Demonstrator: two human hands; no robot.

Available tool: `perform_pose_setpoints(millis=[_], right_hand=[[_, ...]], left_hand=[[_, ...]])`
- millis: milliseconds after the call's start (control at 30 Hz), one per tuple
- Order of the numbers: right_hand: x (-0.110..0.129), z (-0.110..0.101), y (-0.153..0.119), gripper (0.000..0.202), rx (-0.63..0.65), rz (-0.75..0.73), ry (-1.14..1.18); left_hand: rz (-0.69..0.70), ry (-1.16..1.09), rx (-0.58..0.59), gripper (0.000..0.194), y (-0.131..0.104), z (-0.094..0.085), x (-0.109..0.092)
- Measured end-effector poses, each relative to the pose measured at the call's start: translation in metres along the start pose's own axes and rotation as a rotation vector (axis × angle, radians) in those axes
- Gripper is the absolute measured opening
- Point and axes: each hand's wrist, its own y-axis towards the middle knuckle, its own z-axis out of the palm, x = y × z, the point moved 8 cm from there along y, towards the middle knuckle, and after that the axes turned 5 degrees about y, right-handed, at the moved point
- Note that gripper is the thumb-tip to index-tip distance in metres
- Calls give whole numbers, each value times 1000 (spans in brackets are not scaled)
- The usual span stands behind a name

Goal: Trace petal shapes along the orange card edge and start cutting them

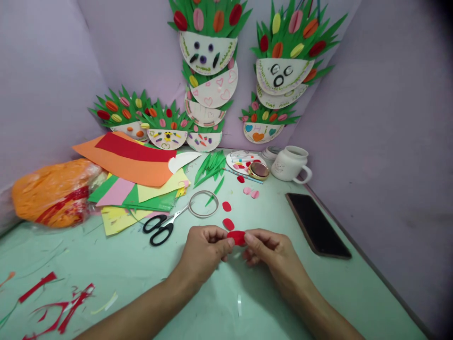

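Note:
Between my two hands I hold a small red paper oval [236, 237] above the table. My left hand [208, 246] pinches its left end between thumb and fingers. The right end is pinched by my right hand [267, 248]. Just beyond the fingers lie two more red paper ovals, a near one [228, 224] and a farther one [227, 206]. Black-handled scissors [164, 226] rest to the left of my left hand, their blades pointing toward a round ring [203, 204] with a green paper leaf under it.
Coloured paper sheets [141, 165] and an orange plastic-wrapped bundle [53, 191] occupy the left. A phone [316, 224] and a white mug [290, 163] stand right. Behind are green paper leaves [210, 165], pink ovals [251, 191] and wall decorations [208, 52]. Red scraps [76, 307] lie front left.

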Motion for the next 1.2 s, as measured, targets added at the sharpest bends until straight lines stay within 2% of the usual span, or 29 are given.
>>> perform_pose_setpoints(millis=[100,200,467,600,767,833,933,1033,1100,1200], right_hand=[[-1,4,-1,35,9,-19,-41],[-1,7,-2,38,-13,-27,0],[-7,24,-4,38,105,38,338],[-7,19,-5,33,69,25,277],[-3,-3,-2,34,-62,48,208],[-1,-15,4,33,-71,68,37],[-1,-32,15,27,-75,49,-277],[-4,-42,24,20,-88,-12,-408],[-4,-45,26,22,-117,-62,-475],[-2,-48,26,30,-188,-125,-552]], left_hand=[[0,-2,39,26,-2,4,-1],[21,-4,98,27,-3,8,-3],[47,-82,127,29,2,7,3],[25,-72,93,32,3,6,7],[-20,53,184,23,-3,18,8],[35,186,157,20,-2,14,3],[202,438,-28,24,4,-8,-9],[326,564,-161,23,11,-25,-15],[410,637,-186,20,15,-26,-17],[519,745,-163,25,20,-16,-20]])
